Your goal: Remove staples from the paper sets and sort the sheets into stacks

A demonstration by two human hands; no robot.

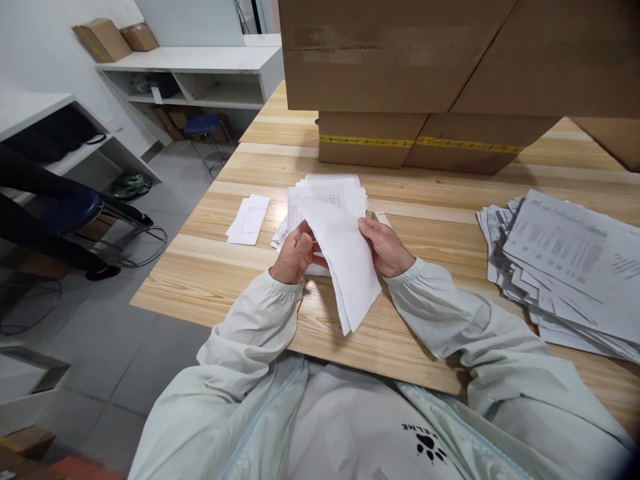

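Observation:
My left hand (296,253) and my right hand (384,245) both grip a thin bundle of white paper sheets (345,267), folded over so its lower end hangs toward me above the wooden table (210,280). My left fingers curl round the bundle's left edge, my right fingers pinch its right edge. Just behind the hands lies a loose pile of printed sheets (325,193).
A small white slip stack (249,219) lies to the left of the pile. A large messy heap of printed papers (565,267) sits at the right. Cardboard boxes (420,80) are stacked at the table's far side. Blue stools (75,210) and another person's dark legs are at the left.

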